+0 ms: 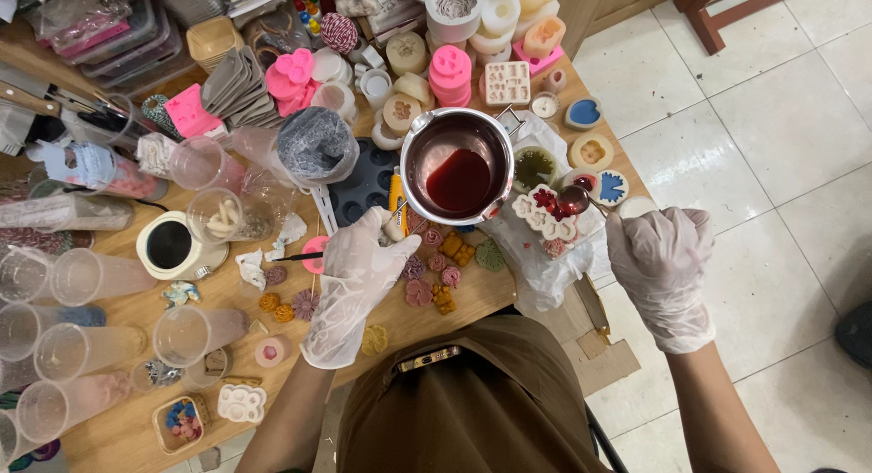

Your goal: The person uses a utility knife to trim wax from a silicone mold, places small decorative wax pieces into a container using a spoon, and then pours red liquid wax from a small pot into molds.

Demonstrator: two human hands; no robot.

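Plainly, the right hand (660,268) grasping a brimming spoon (574,199) over the white mould (542,212) risks dripping red liquid, while the left hand (356,278) clasps the steel pot (457,167) handle.

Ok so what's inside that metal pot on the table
The metal pot holds a shallow pool of dark red liquid, lying toward the near side; bare metal shows around it. The left hand holds its handle. What lies under the pot is covered.
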